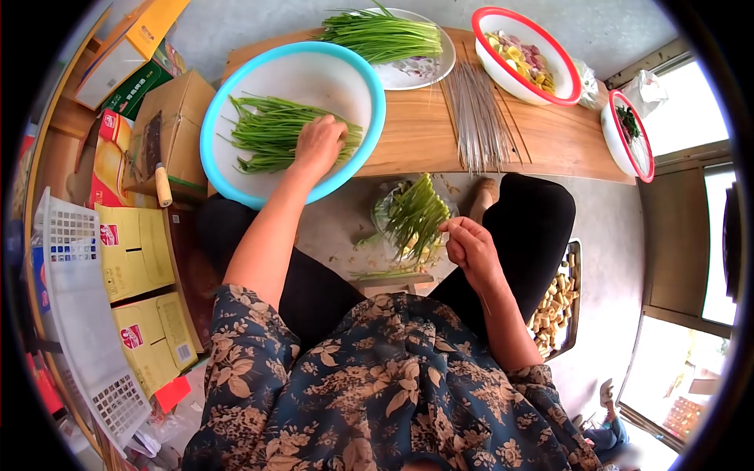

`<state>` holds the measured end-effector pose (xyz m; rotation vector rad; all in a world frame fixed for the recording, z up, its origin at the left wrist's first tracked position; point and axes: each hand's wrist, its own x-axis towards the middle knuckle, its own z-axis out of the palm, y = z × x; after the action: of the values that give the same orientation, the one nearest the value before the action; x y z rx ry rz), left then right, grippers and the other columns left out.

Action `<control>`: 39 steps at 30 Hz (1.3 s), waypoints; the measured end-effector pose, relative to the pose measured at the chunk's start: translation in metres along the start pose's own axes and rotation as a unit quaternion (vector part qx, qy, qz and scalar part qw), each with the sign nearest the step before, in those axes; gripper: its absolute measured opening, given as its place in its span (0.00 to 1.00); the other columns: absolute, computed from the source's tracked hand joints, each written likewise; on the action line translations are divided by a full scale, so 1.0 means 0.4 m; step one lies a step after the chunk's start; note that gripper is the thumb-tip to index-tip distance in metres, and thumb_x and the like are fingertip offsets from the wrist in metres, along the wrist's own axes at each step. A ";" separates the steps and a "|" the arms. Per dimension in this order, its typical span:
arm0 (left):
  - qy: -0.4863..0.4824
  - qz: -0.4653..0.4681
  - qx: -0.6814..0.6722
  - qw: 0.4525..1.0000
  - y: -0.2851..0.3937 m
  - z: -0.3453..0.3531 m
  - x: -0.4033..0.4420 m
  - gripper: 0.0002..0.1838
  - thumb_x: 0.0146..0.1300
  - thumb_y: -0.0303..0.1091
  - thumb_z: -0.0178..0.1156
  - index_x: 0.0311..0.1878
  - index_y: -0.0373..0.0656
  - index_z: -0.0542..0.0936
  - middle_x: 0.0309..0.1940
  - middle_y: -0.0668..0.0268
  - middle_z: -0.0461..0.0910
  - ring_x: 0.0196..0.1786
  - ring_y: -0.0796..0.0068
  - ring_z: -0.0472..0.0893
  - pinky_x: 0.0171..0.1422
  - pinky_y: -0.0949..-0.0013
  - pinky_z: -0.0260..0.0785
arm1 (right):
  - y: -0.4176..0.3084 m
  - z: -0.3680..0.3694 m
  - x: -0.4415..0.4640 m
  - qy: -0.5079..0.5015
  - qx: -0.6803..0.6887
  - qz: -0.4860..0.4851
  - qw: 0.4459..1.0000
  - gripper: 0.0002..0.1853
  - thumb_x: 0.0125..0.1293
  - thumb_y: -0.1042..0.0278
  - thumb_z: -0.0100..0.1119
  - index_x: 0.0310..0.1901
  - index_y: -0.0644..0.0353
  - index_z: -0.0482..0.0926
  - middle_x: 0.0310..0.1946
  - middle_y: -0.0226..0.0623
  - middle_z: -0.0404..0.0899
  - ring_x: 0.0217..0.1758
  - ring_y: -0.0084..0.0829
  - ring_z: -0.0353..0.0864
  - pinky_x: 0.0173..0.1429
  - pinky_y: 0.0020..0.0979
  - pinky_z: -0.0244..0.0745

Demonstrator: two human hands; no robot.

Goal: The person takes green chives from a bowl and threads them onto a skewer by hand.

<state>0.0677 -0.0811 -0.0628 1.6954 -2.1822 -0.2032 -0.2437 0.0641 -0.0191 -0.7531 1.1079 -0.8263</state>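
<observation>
My left hand point(320, 145) is inside a white basin with a light blue rim point(377, 102). Its fingers are curled down and closed on the green garlic chives point(267, 133) lying there; the fingertips are partly hidden. Between my knees, my right hand point(473, 250) pinches a thin skewer point(485, 302), which shows as a fine line along the wrist. A fanned bunch of cut chives point(420, 212) hangs at the far side of that hand, seemingly threaded on the skewer. Beneath the bunch is a clear-looking container point(382, 210), mostly covered by it.
On the wooden table point(550, 141) lie many metal skewers point(479, 118), a plate point(444, 67) of chives, and a red-rimmed basin point(477, 30) of skewered food. A smaller basin point(613, 137) stands right. Cartons point(141, 259) and a wooden-handled knife point(162, 184) are left; a tray point(577, 290) sits right.
</observation>
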 end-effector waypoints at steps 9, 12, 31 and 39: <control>0.032 -0.020 -0.107 0.993 -0.005 0.002 0.003 0.08 0.52 0.26 0.68 0.34 0.41 0.78 0.34 0.59 0.78 0.43 0.55 0.78 0.48 0.56 0.70 | 0.000 0.000 -0.006 0.007 -0.003 -0.003 1.000 0.11 0.74 0.67 0.49 0.42 0.66 0.77 0.15 0.19 0.60 0.15 0.13 0.52 0.21 0.21 0.44; 0.048 -0.046 -0.151 0.986 -0.001 -0.008 0.006 0.08 0.54 0.27 0.67 0.36 0.40 0.79 0.34 0.57 0.79 0.40 0.54 0.79 0.45 0.56 0.70 | -0.002 -0.002 -0.012 0.012 -0.008 -0.007 1.000 0.11 0.73 0.67 0.49 0.43 0.66 0.77 0.15 0.18 0.60 0.15 0.13 0.51 0.21 0.21 0.44; 0.335 0.040 -0.602 0.724 0.205 -0.492 -0.053 0.13 0.74 0.35 0.51 0.55 0.38 0.75 0.34 0.66 0.78 0.29 0.82 0.68 0.35 0.78 0.61 | 0.001 0.013 -0.013 -0.010 -0.009 -0.018 1.000 0.10 0.73 0.68 0.49 0.41 0.66 0.77 0.15 0.19 0.60 0.16 0.13 0.51 0.21 0.21 0.44; -0.001 -0.145 -0.766 0.626 0.252 -0.169 -0.123 0.11 0.68 0.33 0.61 0.48 0.36 0.79 0.28 0.70 0.75 0.29 0.81 0.74 0.33 0.75 0.67 | -0.041 0.028 -0.066 -0.004 -0.018 -0.044 0.999 0.10 0.74 0.68 0.49 0.42 0.65 0.77 0.15 0.19 0.60 0.16 0.13 0.52 0.21 0.21 0.45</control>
<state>0.0118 0.0002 0.0234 0.8180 -0.8048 -1.5664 -0.2419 0.0799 0.0099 -0.8397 1.0903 -0.8790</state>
